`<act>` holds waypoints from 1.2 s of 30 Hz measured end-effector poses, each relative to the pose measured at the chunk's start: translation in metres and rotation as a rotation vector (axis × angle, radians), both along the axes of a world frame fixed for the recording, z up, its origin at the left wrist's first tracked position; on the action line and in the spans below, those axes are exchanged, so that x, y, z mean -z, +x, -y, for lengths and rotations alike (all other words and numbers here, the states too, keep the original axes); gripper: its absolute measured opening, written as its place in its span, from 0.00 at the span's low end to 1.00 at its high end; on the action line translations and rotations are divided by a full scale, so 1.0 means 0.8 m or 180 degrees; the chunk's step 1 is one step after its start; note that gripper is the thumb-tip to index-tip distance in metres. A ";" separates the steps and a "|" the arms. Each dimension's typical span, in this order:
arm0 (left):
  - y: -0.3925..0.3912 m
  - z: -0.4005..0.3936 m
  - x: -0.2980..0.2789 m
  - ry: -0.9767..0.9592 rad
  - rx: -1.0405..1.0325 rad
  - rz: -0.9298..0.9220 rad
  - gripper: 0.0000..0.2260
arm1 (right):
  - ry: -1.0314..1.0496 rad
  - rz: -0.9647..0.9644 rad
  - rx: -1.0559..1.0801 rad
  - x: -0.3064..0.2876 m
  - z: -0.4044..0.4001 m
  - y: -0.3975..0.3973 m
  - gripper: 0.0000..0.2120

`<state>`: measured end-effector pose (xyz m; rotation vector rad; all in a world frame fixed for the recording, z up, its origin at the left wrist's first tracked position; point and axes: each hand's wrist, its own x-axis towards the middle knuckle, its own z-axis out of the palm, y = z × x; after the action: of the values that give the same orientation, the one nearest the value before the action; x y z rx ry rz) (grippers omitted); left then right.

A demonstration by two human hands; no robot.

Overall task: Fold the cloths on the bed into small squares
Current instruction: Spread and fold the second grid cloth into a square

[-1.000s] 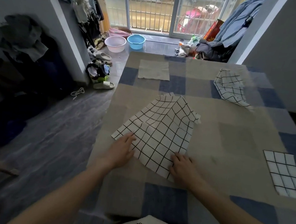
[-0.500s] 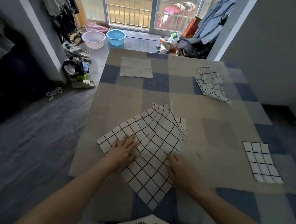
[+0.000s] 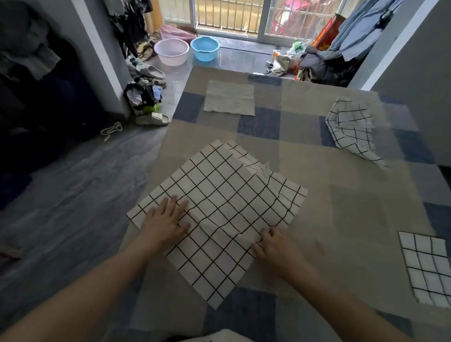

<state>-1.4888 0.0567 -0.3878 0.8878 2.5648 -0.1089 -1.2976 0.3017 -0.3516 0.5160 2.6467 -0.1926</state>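
1. The checked cloth (image 3: 224,210) lies on the bed (image 3: 350,206) right in front of you, white with a black grid, near the bed's left edge.
2. It sits turned like a diamond: one corner points toward you at the near end, the opposite corner points away toward the balcony door (image 3: 230,8). Left corner reaches close to the bed's edge; right corner aims at the bed's middle.
3. No clear long axis; the outline reads roughly square, with grid lines running diagonally to the bed's sides.
4. The far-right part is doubled or rumpled: a second layer edge shows near the far corner, and creases run through the right side.
5. Your left hand (image 3: 166,220) rests flat on the cloth's left part, fingers straight and spread, pressing down, gripping nothing.
6. Your right hand (image 3: 275,245) is at the cloth's lower right edge, fingers curled at the fabric; it appears to pinch the edge, though motion blur softens the view.
7. A crumpled checked cloth (image 3: 352,129) lies well apart at the far right of the bed.
8. A folded checked square (image 3: 428,268) lies flat at the right, near the bed's right side.
9. A plain beige cloth (image 3: 229,97) lies flat at the far end of the bed.
10. On the floor beyond: a pink basin (image 3: 171,51) and a blue basin (image 3: 205,48), just beside each other.
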 end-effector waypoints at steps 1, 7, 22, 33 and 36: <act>-0.002 -0.004 -0.001 0.0021 -0.0026 -0.0019 0.31 | 0.0018 0.0033 -0.0082 -0.007 0.008 -0.001 0.23; -0.011 -0.046 -0.010 0.0070 -0.0163 -0.0059 0.31 | -0.0629 0.0719 -0.0080 -0.030 0.036 0.008 0.24; 0.018 0.028 0.001 0.0629 -0.0630 -0.0086 0.46 | -0.0822 -0.1200 0.1574 -0.031 -0.110 -0.060 0.15; 0.059 0.026 -0.002 0.0921 -0.2713 -0.0092 0.27 | -0.1481 -0.0733 0.2035 -0.009 -0.115 -0.113 0.13; 0.054 0.017 -0.003 0.0843 -0.2747 0.0030 0.24 | -0.1319 -0.0552 0.2127 -0.003 -0.113 -0.109 0.15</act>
<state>-1.4459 0.0432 -0.3852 -0.1996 2.7505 0.4899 -1.3846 0.3918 -0.3492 1.2534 2.3854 -0.9944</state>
